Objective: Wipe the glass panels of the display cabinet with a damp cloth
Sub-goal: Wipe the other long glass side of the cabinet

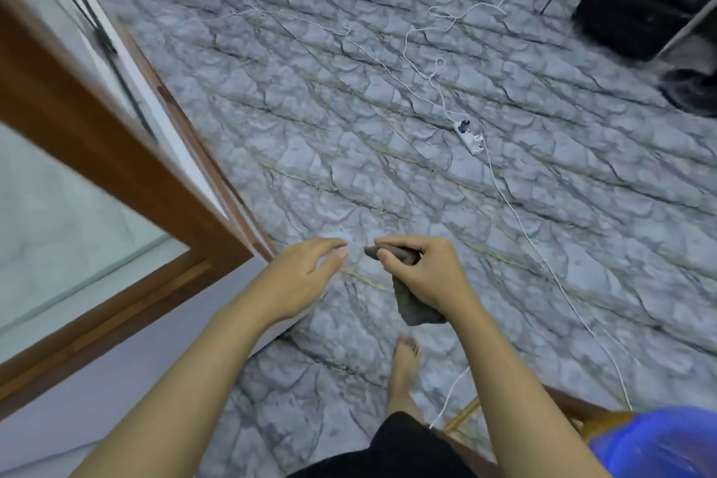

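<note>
Head view: two hands, right hand (423,272) pinching one dark cloth (411,299), left hand (306,275) open-fingered, holding nothing.

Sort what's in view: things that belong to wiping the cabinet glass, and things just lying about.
For the job: dark cloth, gripped by the right hand; left hand, open beside it; glass panel; wooden cabinet frame.
Lying about: white power strip; white cable across the floor; blue plastic item, lower right.

The right hand (426,275) hides part of the cloth (416,307); the cabinet (97,151) runs off the left edge.
</note>
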